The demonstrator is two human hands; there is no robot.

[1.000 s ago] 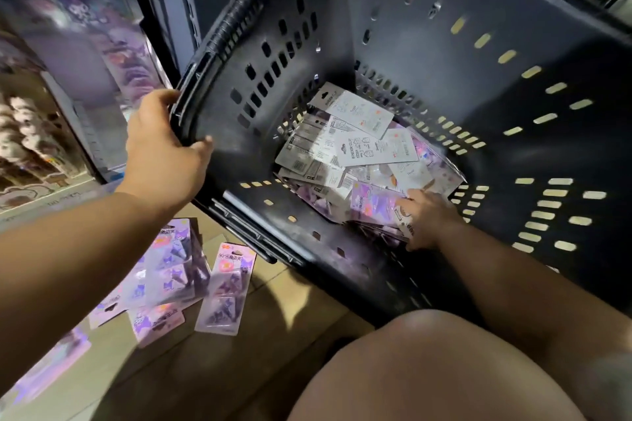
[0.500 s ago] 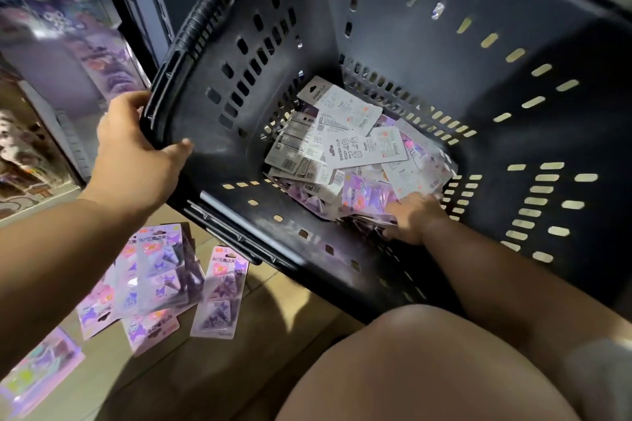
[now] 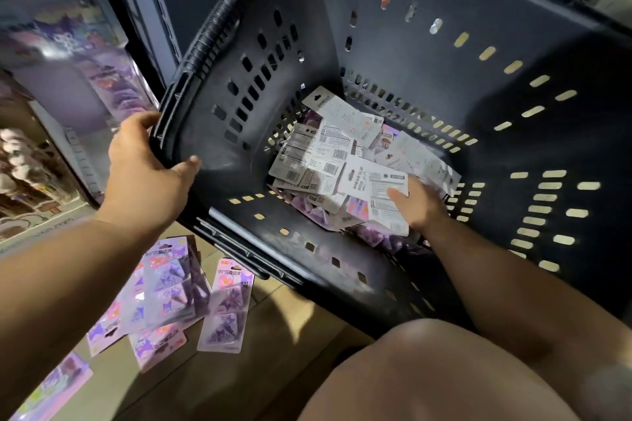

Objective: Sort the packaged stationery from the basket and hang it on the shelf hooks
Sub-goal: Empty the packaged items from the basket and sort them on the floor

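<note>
"Far along?"

"Hardly. Most packs lie heaped in the basket, a few on the floor, none hung that I can see. Left hand grips its rim, fingers curled; right hand pinches one card."

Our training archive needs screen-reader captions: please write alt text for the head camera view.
A person's right hand pinches a white card-backed binder-clip packet from a pile of packets inside a dark slotted plastic basket, while the left hand grips the basket's rim. Several purple holographic packets lie on the tan floor beside it.
</note>
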